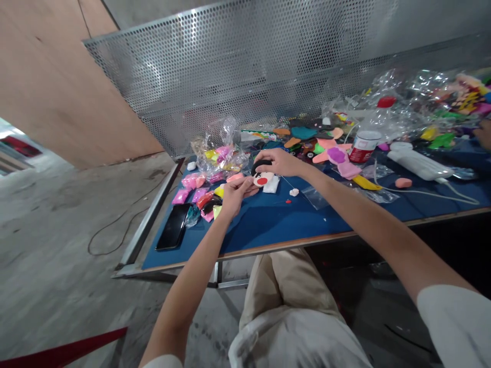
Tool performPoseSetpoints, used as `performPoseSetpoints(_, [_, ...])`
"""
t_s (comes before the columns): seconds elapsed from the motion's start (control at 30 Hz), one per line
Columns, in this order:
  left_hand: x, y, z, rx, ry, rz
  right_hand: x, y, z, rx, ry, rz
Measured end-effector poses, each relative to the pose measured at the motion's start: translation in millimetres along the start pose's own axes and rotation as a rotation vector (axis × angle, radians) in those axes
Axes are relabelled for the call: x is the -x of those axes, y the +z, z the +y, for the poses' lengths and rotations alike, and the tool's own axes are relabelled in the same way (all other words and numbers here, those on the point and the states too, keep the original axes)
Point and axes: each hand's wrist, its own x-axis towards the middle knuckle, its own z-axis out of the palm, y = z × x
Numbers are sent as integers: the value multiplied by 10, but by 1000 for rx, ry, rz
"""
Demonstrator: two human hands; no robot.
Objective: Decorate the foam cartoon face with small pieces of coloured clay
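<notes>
A small pale clay face [264, 179] with a black top and a red oval on it is between my two hands above the blue table [264, 225]. My left hand [237, 193] pinches its lower left edge with thumb and fingers. From above, my right hand [282, 162] has its fingers closed on the black top. Just right of the face lies a white packet [271, 185]. A small white lump [293, 192] and a tiny red piece [288, 202] rest on the tabletop nearby. My fingers hide part of the face.
Left of my hands are a black phone [173, 227] and several bright clay packets [199, 194]. Rightward stand a red-labelled bottle [362, 148] and a white device with a cable [420, 161]. A perforated metal panel [238, 66] rises behind. Another person's hand [483, 134] shows at far right.
</notes>
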Motion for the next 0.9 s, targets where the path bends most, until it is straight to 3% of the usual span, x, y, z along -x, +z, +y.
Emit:
performPoseSetpoints(0.2, [27,-24,-9,-183,135,-60,23,71,-29,-59,-11,86])
performPoseSetpoints(0.4, [51,-39,-10,-324,276,81,35,98,-96,2,4,105])
performPoseSetpoints(0.67, [43,-9,3,-274,232,7,31,144,-128,85,-25,110])
performPoseSetpoints(0.9, [4,-9,-3,-81,114,-50,0,93,-206,88,-42,79])
